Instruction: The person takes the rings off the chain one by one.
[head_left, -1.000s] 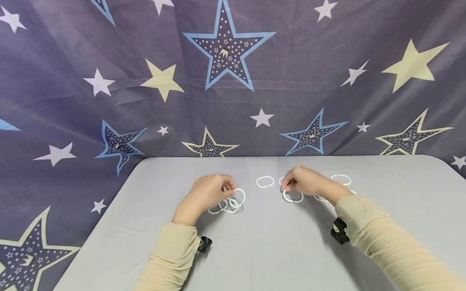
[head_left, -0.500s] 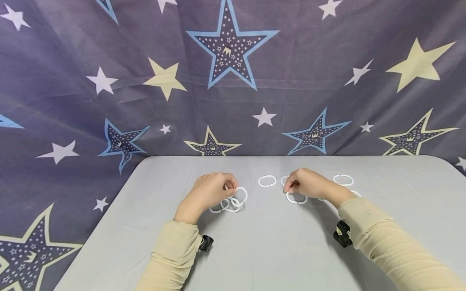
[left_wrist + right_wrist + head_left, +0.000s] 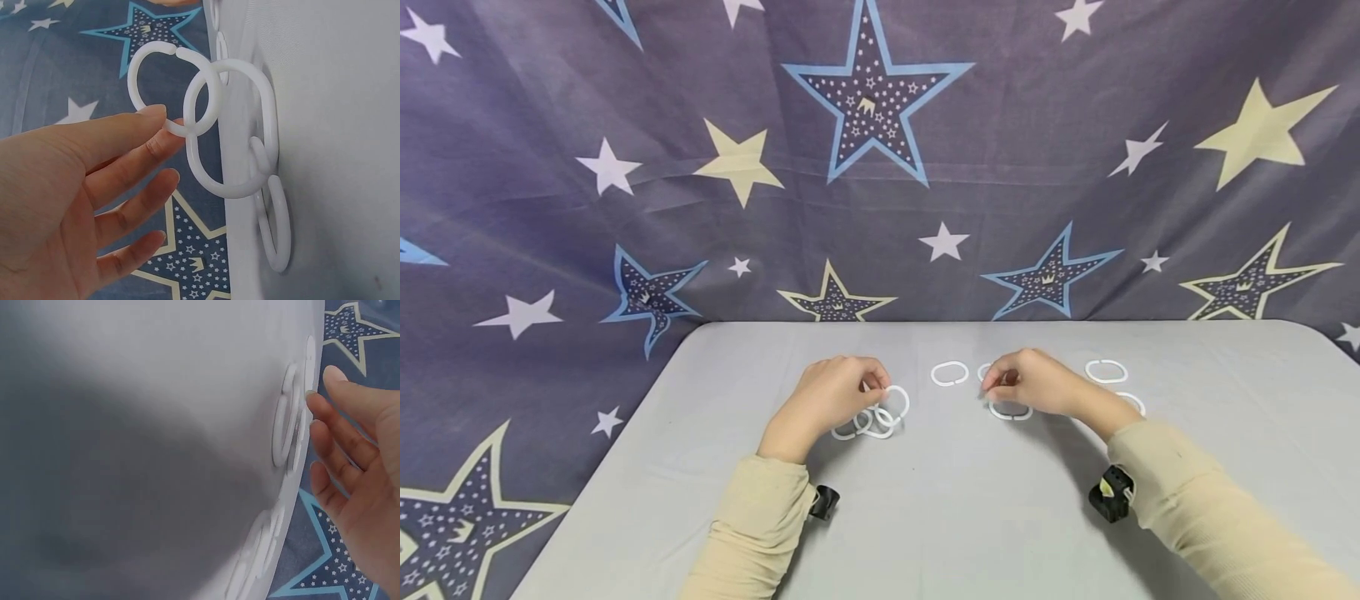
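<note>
Between thumb and index finger, my left hand [image 3: 823, 404] pinches a white plastic link [image 3: 132, 75], an oval ring with a small gap. That ring is looped through a second link [image 3: 270, 103], which joins a third link [image 3: 285, 231] lower down; in the head view this short chain hangs down to the table beneath the hand. My right hand [image 3: 1033, 382] hovers just over a loose link [image 3: 1011, 416] on the table. In the right wrist view its thumb and fingers stand apart with nothing between them, near that link [image 3: 277, 434].
More loose links lie toward the back of the grey table [image 3: 925, 517]: one link [image 3: 950, 362] between the hands, another partly behind the right hand, one link [image 3: 1106, 362] at right and one link [image 3: 1137, 402] beside the right forearm. A starry curtain [image 3: 1000, 100] hangs behind.
My right hand's fingers have lifted and parted from the link below them, and its wrist has shifted slightly to the right. The left hand keeps its pinch on the chain, nearly still.
</note>
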Tool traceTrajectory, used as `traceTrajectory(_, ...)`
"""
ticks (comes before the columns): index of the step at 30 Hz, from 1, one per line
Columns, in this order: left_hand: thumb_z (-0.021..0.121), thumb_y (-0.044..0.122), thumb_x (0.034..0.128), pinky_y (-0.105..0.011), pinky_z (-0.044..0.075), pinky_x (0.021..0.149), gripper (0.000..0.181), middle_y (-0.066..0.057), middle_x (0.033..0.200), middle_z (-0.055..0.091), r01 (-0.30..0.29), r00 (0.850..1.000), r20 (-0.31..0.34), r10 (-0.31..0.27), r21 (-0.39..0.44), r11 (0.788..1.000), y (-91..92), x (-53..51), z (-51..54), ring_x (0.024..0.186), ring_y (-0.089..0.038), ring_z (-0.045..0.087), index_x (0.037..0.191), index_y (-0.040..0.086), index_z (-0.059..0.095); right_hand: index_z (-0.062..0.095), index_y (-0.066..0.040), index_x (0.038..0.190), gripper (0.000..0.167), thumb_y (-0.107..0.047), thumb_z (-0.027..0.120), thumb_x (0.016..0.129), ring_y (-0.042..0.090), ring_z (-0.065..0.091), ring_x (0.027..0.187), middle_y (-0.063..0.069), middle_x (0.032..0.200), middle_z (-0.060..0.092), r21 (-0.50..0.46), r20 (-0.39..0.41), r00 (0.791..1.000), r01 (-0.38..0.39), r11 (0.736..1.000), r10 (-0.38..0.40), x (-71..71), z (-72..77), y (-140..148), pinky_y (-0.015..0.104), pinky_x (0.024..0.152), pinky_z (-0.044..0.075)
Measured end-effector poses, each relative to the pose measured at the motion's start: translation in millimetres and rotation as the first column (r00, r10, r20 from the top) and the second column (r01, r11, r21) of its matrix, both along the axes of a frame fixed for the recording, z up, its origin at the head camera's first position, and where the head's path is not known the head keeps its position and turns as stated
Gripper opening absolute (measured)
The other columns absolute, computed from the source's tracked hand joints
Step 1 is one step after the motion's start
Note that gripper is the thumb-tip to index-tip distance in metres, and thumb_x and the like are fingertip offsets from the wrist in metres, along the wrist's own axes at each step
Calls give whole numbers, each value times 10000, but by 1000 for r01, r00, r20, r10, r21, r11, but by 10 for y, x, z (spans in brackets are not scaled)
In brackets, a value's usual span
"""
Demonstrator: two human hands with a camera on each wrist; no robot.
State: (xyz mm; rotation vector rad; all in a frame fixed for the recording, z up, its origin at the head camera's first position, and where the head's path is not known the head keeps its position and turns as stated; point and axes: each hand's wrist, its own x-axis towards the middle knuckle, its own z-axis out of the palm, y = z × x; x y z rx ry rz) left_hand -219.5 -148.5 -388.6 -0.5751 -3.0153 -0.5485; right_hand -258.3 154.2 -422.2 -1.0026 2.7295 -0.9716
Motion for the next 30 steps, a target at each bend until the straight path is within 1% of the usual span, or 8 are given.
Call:
traceTrajectory(4,755,239,872,-374,471,784,73,171,822,668,2,1000,-4,-2,2,1000,6,-2,-1,807,-97,621,864,280,696,760,-80,897,49,-65,744,853,93,528,671,-59,790,690,-38,31,999,40,998,-39,72,-1,-29,258,627,444)
traceTrajectory(9,756,242,873,-375,469,781,71,170,820,669,7,1000,-6,-7,10,1000,6,-5,-3,795,-85,612,861,279,696,752,-42,938,78,-50,712,872,115,525,621,-11,734,658,-85,115,988,108,991,-98,173,-16,-80,252,560,449)
traceTrajectory(13,755,242,875,-372,468,776,67,166,822,667,11,1000,1,-11,17,1000,-1,-8,-3,782,-75,602,864,275,697,743,-6,964,105,-70,716,885,150,593,657,32,784,698,-153,183,973,171,973,-142,257,-37,-156,249,585,484)
traceTrajectory(16,754,239,876,-368,468,771,64,163,826,667,16,1000,6,-16,20,1000,-9,-18,-15,776,-71,599,868,272,699,730,44,982,145,-70,714,892,197,632,679,85,814,722,-237,252,958,199,951,-138,329,-33,-242,263,604,504)
traceTrajectory(18,754,241,877,-365,468,769,63,163,830,669,21,1000,7,-21,21,1000,-11,-26,-23,776,-69,598,872,272,700,715,72,1000,173,-64,706,894,216,638,666,126,808,722,-277,309,942,223,935,-133,376,-24,-303,269,590,499)
traceTrajectory(23,753,243,879,-361,466,756,60,164,829,671,30,1000,3,-30,25,999,-20,-37,-30,762,-65,590,873,272,701,704,71,1045,223,-89,706,890,157,620,650,108,806,719,-304,422,893,301,904,-155,467,-20,-472,258,559,464)
traceTrajectory(25,753,244,878,-359,466,749,60,163,826,671,33,999,-1,-33,28,999,-24,-39,-34,752,-65,587,871,272,701,702,70,1058,237,-93,706,887,141,614,652,91,812,718,-313,444,882,316,896,-156,498,-25,-543,262,560,463)
traceTrajectory(30,757,245,873,-355,463,731,68,164,817,668,32,999,-8,-31,33,999,-29,-46,-43,734,-64,577,862,280,699,705,74,1053,227,-72,704,879,128,606,630,99,796,714,-334,465,866,365,869,-185,547,-43,-727,264,551,463)
